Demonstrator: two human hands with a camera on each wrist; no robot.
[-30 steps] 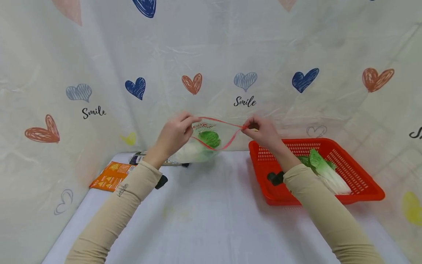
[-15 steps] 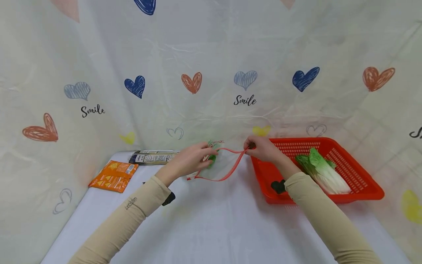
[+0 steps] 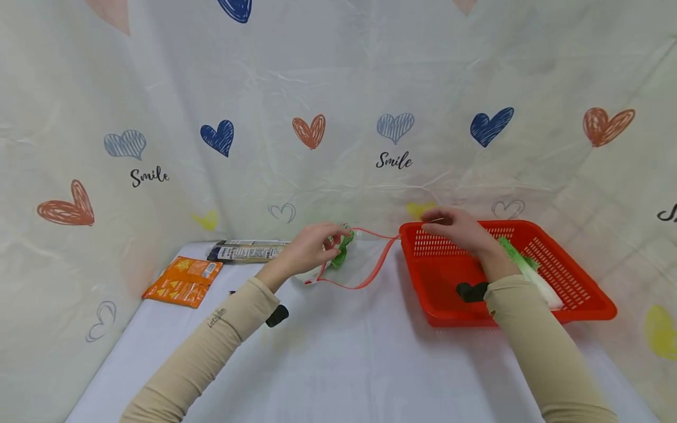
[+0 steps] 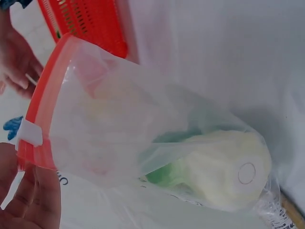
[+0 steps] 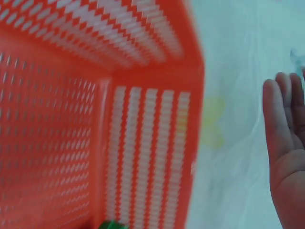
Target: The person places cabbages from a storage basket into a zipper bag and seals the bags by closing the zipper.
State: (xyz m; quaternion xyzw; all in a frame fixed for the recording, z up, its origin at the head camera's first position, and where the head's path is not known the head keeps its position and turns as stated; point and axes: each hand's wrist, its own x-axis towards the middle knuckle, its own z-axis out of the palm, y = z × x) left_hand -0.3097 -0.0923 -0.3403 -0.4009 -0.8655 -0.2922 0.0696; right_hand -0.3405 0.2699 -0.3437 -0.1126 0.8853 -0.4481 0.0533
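A clear zip bag with a red seal strip lay on the white table, just left of the red basket — a cabbage was seen inside it. The bag's rim was pinched by the left hand. The right hand was held flat, fingers straight, above the basket's far corner, nothing gripped. A second cabbage lay in the basket. An orange packet and a dark packet were noted at the table's left.
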